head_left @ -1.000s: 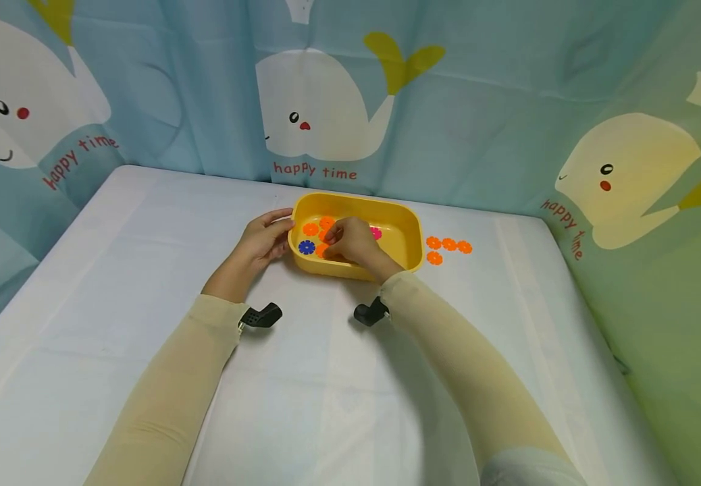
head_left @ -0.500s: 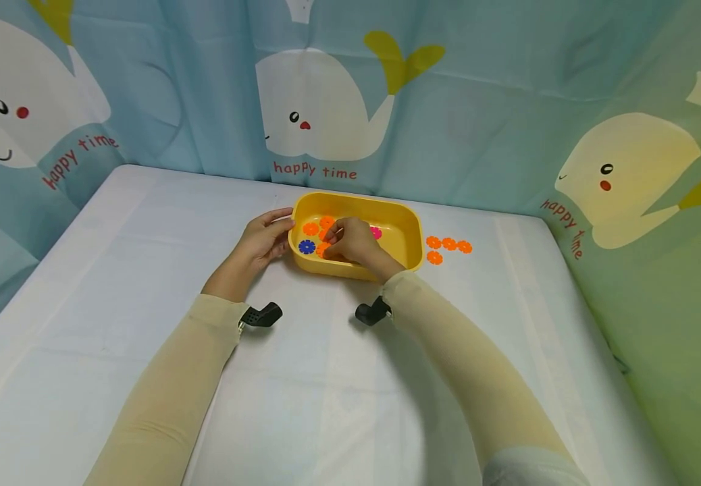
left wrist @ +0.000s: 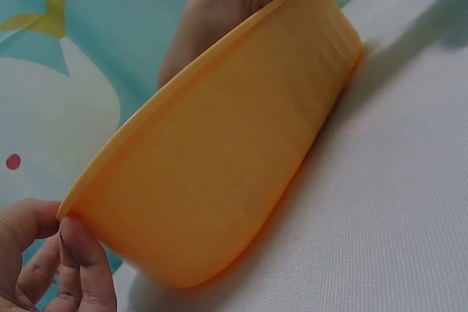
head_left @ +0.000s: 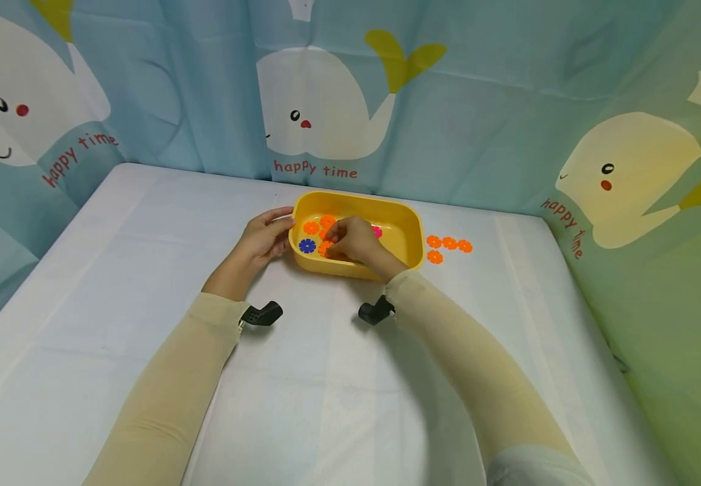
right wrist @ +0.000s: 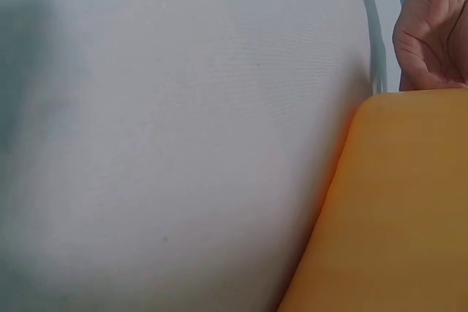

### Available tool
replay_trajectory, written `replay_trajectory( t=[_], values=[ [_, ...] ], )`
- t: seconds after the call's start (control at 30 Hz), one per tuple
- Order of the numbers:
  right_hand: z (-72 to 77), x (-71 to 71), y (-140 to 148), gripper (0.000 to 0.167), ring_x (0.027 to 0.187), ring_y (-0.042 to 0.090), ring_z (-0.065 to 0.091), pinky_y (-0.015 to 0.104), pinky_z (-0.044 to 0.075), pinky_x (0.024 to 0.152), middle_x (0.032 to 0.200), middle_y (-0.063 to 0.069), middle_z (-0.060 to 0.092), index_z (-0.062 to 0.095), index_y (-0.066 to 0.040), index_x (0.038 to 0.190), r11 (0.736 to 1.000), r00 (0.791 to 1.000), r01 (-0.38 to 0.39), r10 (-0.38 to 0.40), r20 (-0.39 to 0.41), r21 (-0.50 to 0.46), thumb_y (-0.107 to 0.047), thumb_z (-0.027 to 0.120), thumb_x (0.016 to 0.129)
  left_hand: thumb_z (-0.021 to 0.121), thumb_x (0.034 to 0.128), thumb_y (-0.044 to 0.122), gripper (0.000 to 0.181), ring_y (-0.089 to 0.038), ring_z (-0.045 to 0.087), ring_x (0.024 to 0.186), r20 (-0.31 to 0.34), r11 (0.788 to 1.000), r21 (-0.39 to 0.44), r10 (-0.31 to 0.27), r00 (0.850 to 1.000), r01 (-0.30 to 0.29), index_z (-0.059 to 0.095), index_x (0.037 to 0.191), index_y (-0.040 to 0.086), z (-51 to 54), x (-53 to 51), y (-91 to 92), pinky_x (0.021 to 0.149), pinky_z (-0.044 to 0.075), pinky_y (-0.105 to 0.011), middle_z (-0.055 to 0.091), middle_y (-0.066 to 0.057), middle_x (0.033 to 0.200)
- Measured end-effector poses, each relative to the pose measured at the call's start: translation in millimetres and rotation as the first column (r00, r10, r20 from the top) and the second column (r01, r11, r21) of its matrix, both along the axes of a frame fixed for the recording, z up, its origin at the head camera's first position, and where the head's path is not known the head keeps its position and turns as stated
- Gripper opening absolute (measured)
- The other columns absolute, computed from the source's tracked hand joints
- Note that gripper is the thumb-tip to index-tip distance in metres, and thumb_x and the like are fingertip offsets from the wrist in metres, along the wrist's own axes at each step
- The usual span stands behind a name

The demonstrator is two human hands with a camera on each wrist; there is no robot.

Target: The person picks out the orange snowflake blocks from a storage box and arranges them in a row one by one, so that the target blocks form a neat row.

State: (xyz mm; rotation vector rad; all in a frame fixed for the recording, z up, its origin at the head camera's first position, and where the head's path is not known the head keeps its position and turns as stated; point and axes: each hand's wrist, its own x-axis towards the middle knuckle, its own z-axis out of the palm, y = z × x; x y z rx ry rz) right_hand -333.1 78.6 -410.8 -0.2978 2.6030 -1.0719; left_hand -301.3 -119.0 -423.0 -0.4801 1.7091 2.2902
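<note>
A notched orange plastic disc (head_left: 325,249) is located in the yellow rectangular plastic tray (head_left: 332,268), at the curled fingertips of the right hand (head_left: 356,241); whether it is pinched cannot be told. The tray's rim is pinched by the left hand (head_left: 264,237). Disc pickup is apparently in hand; a secure edge grip is called for. Fingertip contact and part of a round magenta disc (head_left: 377,231) are hidden.

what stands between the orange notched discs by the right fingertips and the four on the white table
The right hand, then the right wall of the yellow rectangular plastic tray: those notched discs lie inside, the four orange discs outside.
</note>
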Motion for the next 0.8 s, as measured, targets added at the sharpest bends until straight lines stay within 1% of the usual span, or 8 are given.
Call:
replay_trajectory(
  t=[0.2,0.3,0.47,0.63,0.7,0.8],
  values=[
    [-1.4,-1.3,4,0.019,0.080,0.018,0.052,0.018,0.045,0.064,0.086,0.006,0.063,0.072,-0.004,0.096,1.000,1.000,-0.008,0.008,-0.005,0.013,-0.006,0.081,0.080,0.063,0.0972,0.017,0.041,-0.010,0.052,0.061,-0.003,1.000,-0.006,-0.006,1.000,0.006,0.055,0.137,0.019,-0.6,-1.3,0.4,0.053,0.049,-0.015,0.057,-0.012,0.122],
    [-0.1,-0.7,5,0.018,0.079,0.017,0.052,0.018,0.044,0.064,0.085,0.006,0.063,0.072,-0.003,0.096,1.000,1.000,-0.021,0.021,-0.003,0.018,-0.006,0.081,0.080,0.062,0.0973,0.018,0.041,-0.010,0.052,0.062,-0.002,1.000,-0.011,-0.009,1.000,0.009,0.055,0.138,0.019,-0.9,-1.2,0.2,0.053,0.049,-0.015,0.057,-0.012,0.123],
    [2.4,0.9,8,0.019,0.080,0.016,0.055,0.018,0.044,0.067,0.086,0.007,0.066,0.073,-0.003,0.099,0.997,0.998,-0.063,0.063,-0.011,0.040,-0.008,0.080,0.082,0.062,0.0975,0.018,0.041,-0.010,0.052,0.062,-0.005,1.000,-0.021,-0.009,1.000,0.009,0.055,0.138,0.019,-1.6,-1.0,0.2,0.053,0.048,-0.014,0.057,-0.012,0.120],
    [4.9,1.1,11,0.020,0.082,0.018,0.055,0.019,0.045,0.067,0.090,0.008,0.066,0.073,-0.004,0.103,0.999,0.999,-0.041,0.041,0.034,0.020,-0.009,0.078,0.084,0.062,0.0974,0.018,0.040,-0.011,0.052,0.061,0.001,0.999,-0.031,-0.007,1.000,0.007,0.055,0.137,0.019,-2.3,-1.4,-0.1,0.052,0.047,-0.014,0.057,-0.012,0.118],
    [5.5,1.0,12,0.019,0.082,0.018,0.055,0.018,0.045,0.066,0.092,0.008,0.067,0.073,-0.005,0.104,1.000,0.998,-0.026,0.026,0.060,0.004,-0.010,0.076,0.086,0.063,0.0973,0.019,0.040,-0.011,0.052,0.061,0.005,0.999,-0.034,-0.005,1.000,0.005,0.056,0.137,0.019,-2.4,-1.6,0.0,0.052,0.047,-0.014,0.058,-0.011,0.118],
    [6.1,1.0,14,0.018,0.078,0.016,0.059,0.017,0.049,0.065,0.095,0.010,0.068,0.072,-0.005,0.106,1.000,0.995,-0.006,0.009,0.104,-0.030,-0.009,0.072,0.089,0.063,0.0971,0.019,0.040,-0.010,0.052,0.061,0.008,0.999,-0.036,-0.005,1.000,0.005,0.056,0.137,0.020,-2.4,-2.0,-0.1,0.052,0.047,-0.014,0.058,-0.011,0.118]
  ],
)
